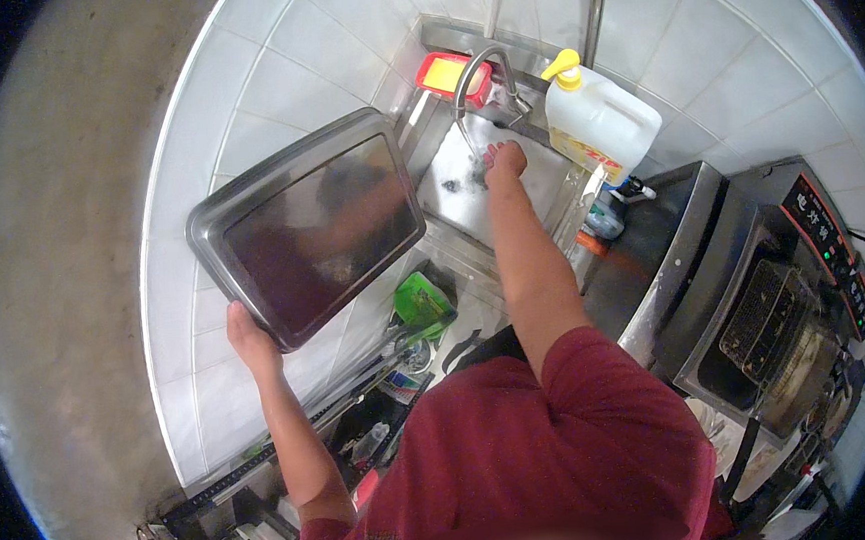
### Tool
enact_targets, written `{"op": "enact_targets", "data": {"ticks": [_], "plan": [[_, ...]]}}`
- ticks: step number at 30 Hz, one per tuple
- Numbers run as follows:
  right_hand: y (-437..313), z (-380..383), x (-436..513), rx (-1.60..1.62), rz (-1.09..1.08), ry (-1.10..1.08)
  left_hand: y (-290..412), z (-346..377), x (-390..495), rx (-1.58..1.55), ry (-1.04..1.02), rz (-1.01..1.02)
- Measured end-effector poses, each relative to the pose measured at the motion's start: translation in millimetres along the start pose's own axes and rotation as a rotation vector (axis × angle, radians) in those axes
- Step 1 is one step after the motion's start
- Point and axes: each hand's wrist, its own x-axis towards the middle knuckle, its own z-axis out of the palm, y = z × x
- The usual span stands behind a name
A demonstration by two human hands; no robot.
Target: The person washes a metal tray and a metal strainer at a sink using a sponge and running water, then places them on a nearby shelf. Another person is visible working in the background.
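My left hand [251, 335] grips the lower-left corner of a rectangular stainless steel tray [309, 230]. It holds the tray tilted up to the left of the sink, and the flat face carries reflections. My right hand [508, 163] is over the sink basin [466, 211], just below the gooseneck faucet [459, 91]. Its fingers are curled beside a thin stream of water, and whether anything is inside them cannot be made out. Whitish, foamy-looking water lies in the basin, with a small dark patch in it.
A red tub with a yellow sponge-like block [445, 73] sits behind the faucet. A large jug with a yellow pump [602, 119] stands on the sink's right edge. To the right is an electric fryer with a wire basket [760, 322]. A green dustpan-like item [423, 301] is below the tray.
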Motion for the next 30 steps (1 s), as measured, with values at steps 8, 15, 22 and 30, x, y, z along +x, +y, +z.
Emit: {"op": "enact_targets", "data": {"ticks": [8,15,22,30], "plan": [[-26.5,13.5,57.5,-2.136,-0.916,-0.016,-6.9,-23.6,-4.4,-0.069,0.036,-0.017],[-42.1,23.7,82.0,-1.525,-0.986,0.197,-14.6,-27.3,-7.9,-0.056,0.049,-0.006],[-24.4,9.5,46.9,-0.392,-0.374,-0.200,8.1,-30.5,-11.7,0.015,0.100,0.066],[9.0,-60.6,-52.7,-0.972,0.012,-0.604,38.0,20.2,2.1,0.261,0.369,0.480]]}}
